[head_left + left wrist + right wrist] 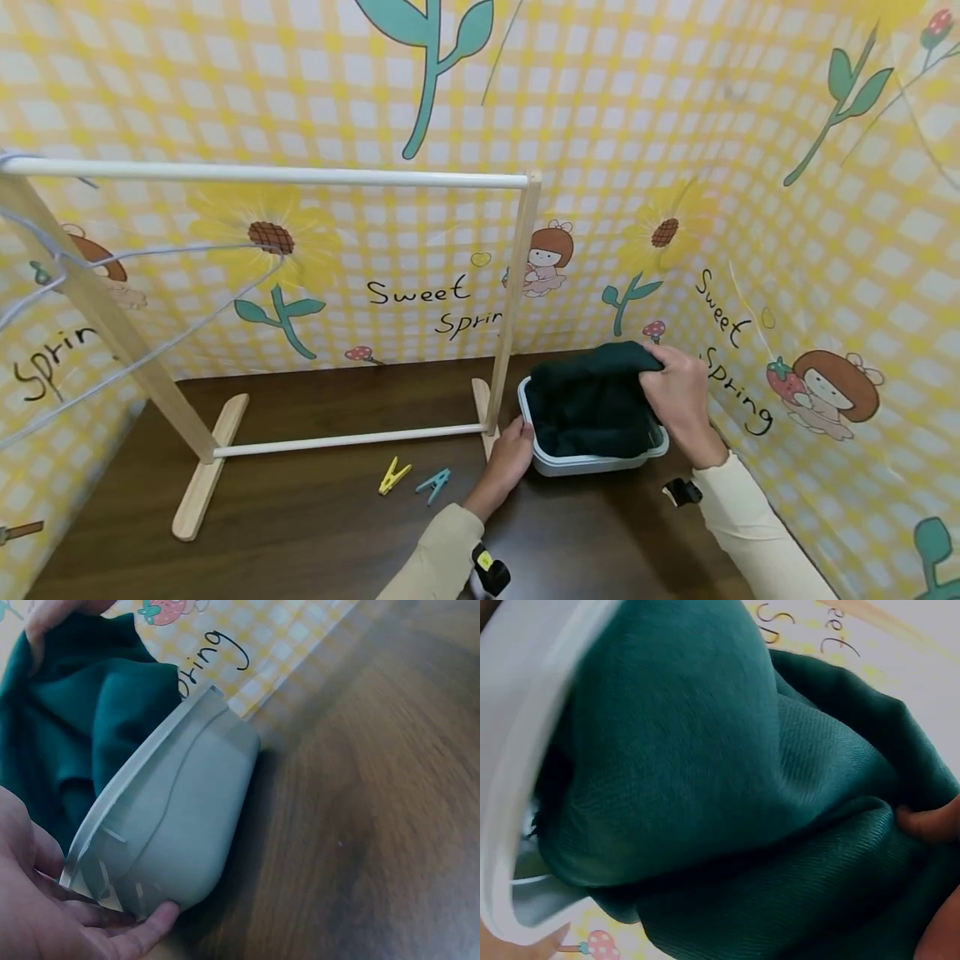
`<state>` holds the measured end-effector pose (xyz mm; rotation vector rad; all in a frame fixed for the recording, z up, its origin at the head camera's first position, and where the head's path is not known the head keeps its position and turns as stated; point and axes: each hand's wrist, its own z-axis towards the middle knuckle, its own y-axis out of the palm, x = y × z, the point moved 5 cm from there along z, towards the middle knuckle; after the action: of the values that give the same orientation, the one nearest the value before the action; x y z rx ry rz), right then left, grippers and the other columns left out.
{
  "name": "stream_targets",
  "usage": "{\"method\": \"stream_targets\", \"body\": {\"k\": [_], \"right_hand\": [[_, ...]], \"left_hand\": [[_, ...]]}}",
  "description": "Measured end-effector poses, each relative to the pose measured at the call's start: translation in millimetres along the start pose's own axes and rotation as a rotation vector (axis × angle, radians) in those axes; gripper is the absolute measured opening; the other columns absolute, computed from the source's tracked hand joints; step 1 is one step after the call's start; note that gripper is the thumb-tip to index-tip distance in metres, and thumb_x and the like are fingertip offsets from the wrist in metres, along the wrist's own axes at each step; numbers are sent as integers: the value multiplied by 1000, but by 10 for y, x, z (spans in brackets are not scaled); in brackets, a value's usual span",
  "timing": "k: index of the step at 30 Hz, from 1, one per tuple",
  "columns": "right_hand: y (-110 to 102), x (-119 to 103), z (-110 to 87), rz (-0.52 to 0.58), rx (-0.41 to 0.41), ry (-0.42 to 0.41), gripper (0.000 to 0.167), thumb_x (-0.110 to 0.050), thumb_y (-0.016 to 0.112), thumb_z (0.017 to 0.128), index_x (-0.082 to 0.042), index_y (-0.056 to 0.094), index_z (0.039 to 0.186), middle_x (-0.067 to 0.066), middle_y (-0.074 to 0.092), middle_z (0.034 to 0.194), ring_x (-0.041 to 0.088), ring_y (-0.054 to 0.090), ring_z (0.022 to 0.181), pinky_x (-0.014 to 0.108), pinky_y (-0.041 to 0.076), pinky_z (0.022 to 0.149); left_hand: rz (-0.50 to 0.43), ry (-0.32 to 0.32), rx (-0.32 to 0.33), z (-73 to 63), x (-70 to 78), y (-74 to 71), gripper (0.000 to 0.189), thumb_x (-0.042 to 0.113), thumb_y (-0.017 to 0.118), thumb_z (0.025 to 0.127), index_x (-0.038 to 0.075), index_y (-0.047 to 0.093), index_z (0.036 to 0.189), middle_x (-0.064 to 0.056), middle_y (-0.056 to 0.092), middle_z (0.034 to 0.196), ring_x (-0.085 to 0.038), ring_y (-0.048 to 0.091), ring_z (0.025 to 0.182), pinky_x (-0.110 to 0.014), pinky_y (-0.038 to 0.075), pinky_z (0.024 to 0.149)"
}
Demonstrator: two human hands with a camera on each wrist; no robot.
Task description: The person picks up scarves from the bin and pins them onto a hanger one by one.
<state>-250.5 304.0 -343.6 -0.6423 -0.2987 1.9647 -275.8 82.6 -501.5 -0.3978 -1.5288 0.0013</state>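
A dark green cloth (592, 400) lies bunched in a pale grey plastic basin (600, 465), part of it raised above the rim. My right hand (678, 393) pinches the cloth at its upper right edge; the right wrist view shows the thumb pressed into the folds of the green fabric (690, 750). At the basin's left end, my left hand (508, 454) grips the rim. In the left wrist view, its fingers (150, 930) curl under the basin's wall (187, 810) near the corner. How much cloth lies deeper in the basin is hidden.
A wooden drying rack (517, 292) with a white top bar (300, 173) stands left of the basin. One yellow clothespin (393, 477) and one blue clothespin (435, 483) lie on the dark wooden table (300, 533). Pale cord (172, 342) hangs at the left. Patterned sheeting surrounds the table.
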Motion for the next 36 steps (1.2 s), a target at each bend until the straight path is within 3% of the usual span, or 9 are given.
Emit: {"method": "stream_targets", "body": {"k": [4,8,16,21,27,30,36], "right_hand": [[-96,-75,75,29,60,-12,33,17,58,73,5,80,94,22,76,83,39,73,71,-4,31,74],[-194,-130,129,34,109,-31,32,17,58,73,4,80,94,23,75,81,41,73,71,-4,32,75],[-346,-149,208,69,147,-13,23,16,63,79,7,79,92,26,74,82,43,72,71,-6,34,76],[-468,-151,265,69,165,-2,27,15,57,78,9,78,93,29,74,84,45,70,75,-3,34,76],[-610,-182,340,66,202,16,26,13,56,80,10,78,93,29,75,90,49,71,81,-6,37,83],[-634,-213,398,86,207,18,29,12,55,80,8,79,95,28,75,92,48,71,82,-5,37,82],[-647,-254,470,102,225,43,32,14,56,80,5,79,99,28,75,92,46,70,84,-4,38,82]], "left_hand": [[-16,-4,-23,-26,-23,-15,48,20,37,109,-3,44,151,-22,50,151,-39,44,143,-57,37,120],[-31,-2,-26,-41,-20,-6,49,20,38,109,-3,43,152,-23,49,152,-39,43,144,-57,35,121],[41,57,-15,-53,19,-15,42,18,39,109,-1,53,144,-20,62,138,-37,55,131,-57,46,111],[49,47,-14,-69,7,10,40,17,37,110,-3,55,139,-20,65,131,-35,58,126,-55,48,108],[26,21,-46,-77,-16,49,43,19,37,110,-2,53,144,-19,61,139,-35,53,134,-54,45,114],[27,16,-35,-61,-12,32,41,20,39,109,-2,55,140,-18,65,130,-32,58,125,-51,49,108],[-8,-9,-42,-52,4,-20,38,19,40,108,-1,60,134,-15,68,107,-21,62,90,-34,53,82]]}}
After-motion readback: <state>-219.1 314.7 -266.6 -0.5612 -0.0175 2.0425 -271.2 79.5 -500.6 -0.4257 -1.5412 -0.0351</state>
